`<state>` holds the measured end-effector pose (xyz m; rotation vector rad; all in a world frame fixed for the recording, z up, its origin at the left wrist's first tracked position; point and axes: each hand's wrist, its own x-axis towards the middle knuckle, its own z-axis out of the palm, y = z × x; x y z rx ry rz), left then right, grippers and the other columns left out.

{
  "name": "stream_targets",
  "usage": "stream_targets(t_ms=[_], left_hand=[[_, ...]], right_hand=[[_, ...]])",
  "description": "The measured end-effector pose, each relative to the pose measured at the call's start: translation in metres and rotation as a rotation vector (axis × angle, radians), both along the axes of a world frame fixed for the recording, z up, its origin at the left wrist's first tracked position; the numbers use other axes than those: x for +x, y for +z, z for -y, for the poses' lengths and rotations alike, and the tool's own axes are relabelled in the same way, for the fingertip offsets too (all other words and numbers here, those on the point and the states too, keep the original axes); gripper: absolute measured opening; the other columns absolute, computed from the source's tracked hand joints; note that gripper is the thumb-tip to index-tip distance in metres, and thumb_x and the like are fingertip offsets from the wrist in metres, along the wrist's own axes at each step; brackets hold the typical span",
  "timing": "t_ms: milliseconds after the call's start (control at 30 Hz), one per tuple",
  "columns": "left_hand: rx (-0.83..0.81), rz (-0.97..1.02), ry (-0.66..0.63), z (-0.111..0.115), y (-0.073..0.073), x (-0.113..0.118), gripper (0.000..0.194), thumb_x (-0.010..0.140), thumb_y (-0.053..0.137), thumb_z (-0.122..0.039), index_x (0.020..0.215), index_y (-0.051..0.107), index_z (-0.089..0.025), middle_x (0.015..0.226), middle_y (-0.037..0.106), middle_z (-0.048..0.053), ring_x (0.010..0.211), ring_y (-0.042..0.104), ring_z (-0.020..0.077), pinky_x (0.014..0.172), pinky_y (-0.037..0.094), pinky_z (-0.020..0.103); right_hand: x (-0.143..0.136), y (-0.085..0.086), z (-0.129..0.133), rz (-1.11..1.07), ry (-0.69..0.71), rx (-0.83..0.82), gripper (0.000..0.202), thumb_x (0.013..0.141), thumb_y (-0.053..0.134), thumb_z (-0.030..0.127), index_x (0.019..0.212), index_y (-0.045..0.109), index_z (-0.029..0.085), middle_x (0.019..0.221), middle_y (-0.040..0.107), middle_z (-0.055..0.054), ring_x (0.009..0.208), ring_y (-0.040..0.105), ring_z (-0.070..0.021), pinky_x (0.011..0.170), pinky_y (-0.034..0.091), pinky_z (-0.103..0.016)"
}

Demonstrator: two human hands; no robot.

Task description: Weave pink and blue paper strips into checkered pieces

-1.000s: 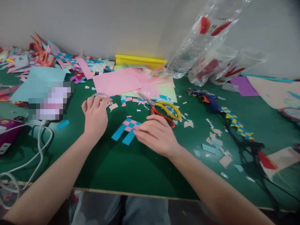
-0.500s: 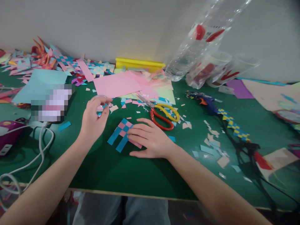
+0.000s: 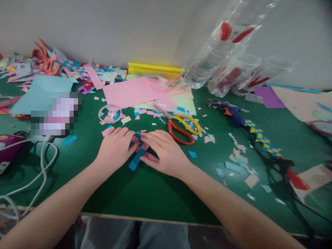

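Note:
A small checkered weave of blue and pink paper strips (image 3: 140, 152) lies on the green table between my hands. My left hand (image 3: 114, 147) has its fingers curled over the left edge of the weave, thumb against it. From the right, my right hand (image 3: 167, 152) grips the other side, with its thumb low and fingertips near the top. Both hands cover part of the strips. Just beyond the left hand is a clear tape roll (image 3: 120, 114), lying flat. Scissors (image 3: 171, 117) with one red and one yellow handle rest beyond my right hand.
Pink paper sheets (image 3: 127, 93) and a yellow strip-shaped object (image 3: 155, 70) lie at the back. A phone (image 3: 61, 112) with a white cable (image 3: 44, 166) is at left. A plastic bottle (image 3: 207, 62), cups (image 3: 272, 71) and a blue glue gun (image 3: 237, 117) stand or lie right.
My left hand has left the tape roll and moved down and right onto the paper weave. My right hand has closed in on the weave's right side. The view has shifted slightly.

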<state>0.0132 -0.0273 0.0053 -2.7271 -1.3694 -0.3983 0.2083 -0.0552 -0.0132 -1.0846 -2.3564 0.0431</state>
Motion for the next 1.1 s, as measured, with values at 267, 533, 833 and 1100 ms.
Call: stream_targets(t_ms=[267, 533, 833, 1100], left_hand=[[-0.062, 0.076, 0.018, -0.0024, 0.0019, -0.0056, 0.024, 0.089, 0.051, -0.035, 0.104, 0.059, -0.018, 0.085, 0.067, 0.005, 0.08, 0.063, 0.021, 0.078, 0.041, 0.038], [-0.072, 0.085, -0.012, 0.0011, 0.0047, -0.0065, 0.022, 0.088, 0.053, -0.034, 0.101, 0.06, -0.018, 0.082, 0.07, 0.003, 0.074, 0.064, 0.0199, 0.082, 0.04, 0.04], [-0.034, 0.078, 0.018, -0.0023, 0.0013, -0.0105, 0.023, 0.085, 0.056, -0.042, 0.079, 0.062, -0.021, 0.07, 0.066, 0.0, 0.064, 0.06, 0.017, 0.079, 0.04, 0.04], [-0.061, 0.055, 0.004, -0.0026, 0.0052, -0.0103, 0.02, 0.089, 0.051, -0.034, 0.094, 0.066, -0.022, 0.073, 0.065, -0.001, 0.065, 0.06, 0.0159, 0.082, 0.039, 0.039]], right_hand=[[-0.0019, -0.0032, -0.0001, 0.061, -0.006, -0.011, 0.054, 0.087, 0.052, 0.045, 0.129, 0.051, 0.011, 0.136, 0.053, -0.016, 0.126, 0.049, -0.0269, 0.108, 0.037, -0.051], [-0.0016, -0.0024, -0.0009, 0.073, 0.008, 0.018, 0.051, 0.088, 0.052, 0.043, 0.127, 0.054, 0.01, 0.132, 0.057, -0.015, 0.123, 0.052, -0.026, 0.107, 0.038, -0.049], [-0.0042, -0.0032, -0.001, 0.077, 0.038, 0.034, 0.046, 0.087, 0.051, 0.038, 0.124, 0.057, 0.011, 0.13, 0.059, -0.015, 0.119, 0.055, -0.0253, 0.103, 0.043, -0.048], [-0.0046, -0.0021, -0.0018, 0.117, 0.027, 0.035, 0.046, 0.088, 0.049, 0.039, 0.12, 0.059, 0.008, 0.129, 0.059, -0.015, 0.118, 0.056, -0.0263, 0.1, 0.046, -0.047]])
